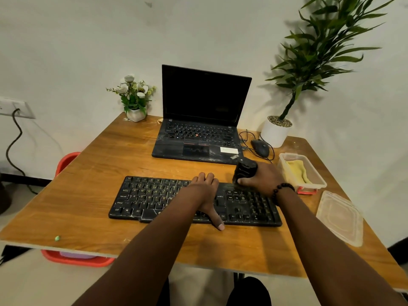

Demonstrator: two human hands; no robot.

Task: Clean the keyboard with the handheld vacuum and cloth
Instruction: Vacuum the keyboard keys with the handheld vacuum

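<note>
Head view. Black keyboard (195,200) lying flat near the front of the wooden table (88,184), long side across, pale dust and scratches on the keys; legends such as "Ctrl", "Alt" and "Caps Lock" just readable at the left end. Left hand (204,191) laid flat on the middle of the keyboard, fingers straight and close together, thumb stretched out over the front edge. Right hand (262,178) curled round a small black handheld vacuum (244,171), held upright at the keyboard's far right edge, lower end touching the keys; dark bead bracelet (281,191) on that wrist. Writing on the vacuum too blurred to read.

Behind the keyboard, open black laptop (205,120), screen dark, "ThinkPad" printed on the palm rest beside a white sticker. Black mouse (260,147) just right of it, small round logo unreadable. Yellow cloth (297,171) folded inside a clear plastic container (318,175) right of the vacuum; clear lid (340,217) lying apart, nearer the front. White-potted flowers (134,98) and tall green plant (309,69) at the back corners.
</note>
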